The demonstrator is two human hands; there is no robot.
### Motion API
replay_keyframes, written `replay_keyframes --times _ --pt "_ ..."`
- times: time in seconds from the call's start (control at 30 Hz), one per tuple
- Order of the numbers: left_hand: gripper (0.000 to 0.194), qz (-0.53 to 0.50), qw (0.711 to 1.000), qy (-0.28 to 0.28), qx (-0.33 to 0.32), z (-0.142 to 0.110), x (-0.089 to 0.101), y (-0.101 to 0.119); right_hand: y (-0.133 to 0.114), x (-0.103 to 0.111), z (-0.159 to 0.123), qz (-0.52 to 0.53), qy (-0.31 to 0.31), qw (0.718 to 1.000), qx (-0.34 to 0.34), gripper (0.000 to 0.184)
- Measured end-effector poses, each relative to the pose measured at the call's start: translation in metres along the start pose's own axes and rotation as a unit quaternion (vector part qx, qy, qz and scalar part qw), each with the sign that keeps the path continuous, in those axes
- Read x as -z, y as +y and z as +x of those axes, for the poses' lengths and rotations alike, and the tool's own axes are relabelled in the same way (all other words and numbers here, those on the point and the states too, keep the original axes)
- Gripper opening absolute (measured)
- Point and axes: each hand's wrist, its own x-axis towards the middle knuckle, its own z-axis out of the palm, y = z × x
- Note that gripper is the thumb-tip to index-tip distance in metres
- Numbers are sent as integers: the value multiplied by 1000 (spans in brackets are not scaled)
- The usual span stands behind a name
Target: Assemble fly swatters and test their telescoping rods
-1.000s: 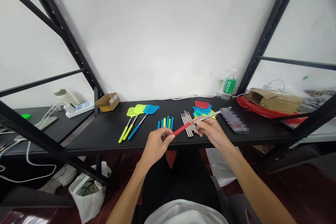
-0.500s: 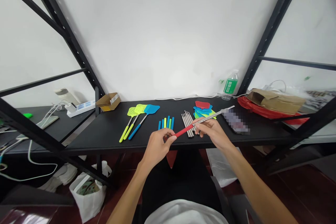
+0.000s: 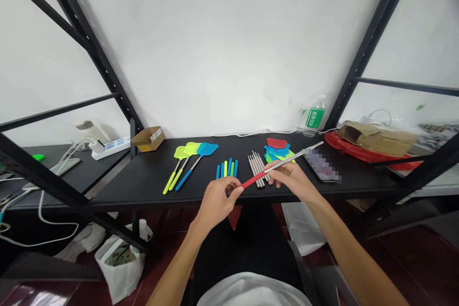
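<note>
Two bare hands in my head view, both occupied. Left hand (image 3: 218, 197): thumb and fingers pinched on the near end of a red handle (image 3: 253, 180). Right hand (image 3: 293, 180): fingers closed around a metal rod (image 3: 296, 157), close to where it meets the handle. Handle and rod run in one line, slanting up to the right, held over the front part of the black table (image 3: 139, 179). How deep the rod sits in the handle I cannot tell.

Just behind the left hand I note loose handles (image 3: 225, 168) in blue, yellow and green, lower ends hidden. Loose rods (image 3: 256, 166) lie side by side between the hands, partly covered by the held piece. Behind the right hand, a pile of swatter heads (image 3: 277, 143), red uppermost at the back, blue and yellow-green below.

Further left, three complete swatters (image 3: 192, 148), two yellow-green, one blue, heads overlapping. Dark phone (image 3: 328, 180) right of the right hand, screen blurred out. Clear bottle (image 3: 314, 117) with green label near the wall; small open carton (image 3: 147, 139) at the far left corner.
</note>
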Motion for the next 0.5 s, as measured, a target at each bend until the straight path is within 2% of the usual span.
replay_keyframes --times 0.17,0.33,0.5 --pt "21 -6 1000 -15 -4 0 -4 2 1 2 0 -12 -14 1000 -14 28" --pt "25 -23 998 -59 -9 -1 -14 -3 0 -2 -1 -11 -41 999 -17 27" --pt "30 -39 992 -109 -52 -2 -21 1 -5 -9 -7 -27 -86 996 -27 30"
